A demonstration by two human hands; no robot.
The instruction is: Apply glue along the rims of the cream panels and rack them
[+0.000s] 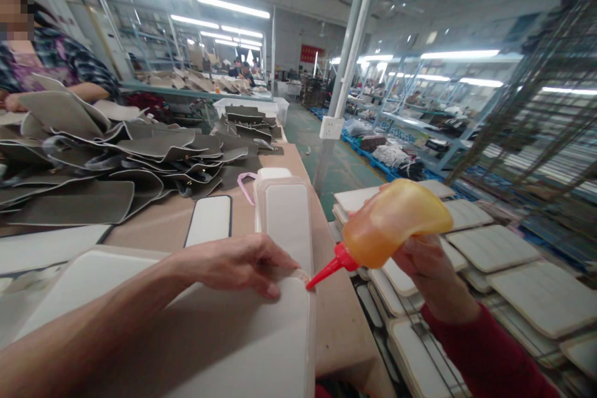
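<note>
A squeeze bottle of amber liquid, with a red cap and long red nozzle, is tipped nozzle-down in my right hand. Its fingers are wrapped round the bottle, partly hidden behind it. The nozzle tip meets the rounded far right corner of a large white panel with a pale rim. My left hand grips the panel's far edge beside that corner, thumb on the white face and fingers over the edge. Just beyond lies a stack of narrower white panels with rounded corners.
Dark grey-green cut pieces are heaped on the left of the brown-topped table. A small white panel with dark edging lies nearby. Racks of white panels stand at the right, past a metal post. A person is at the left.
</note>
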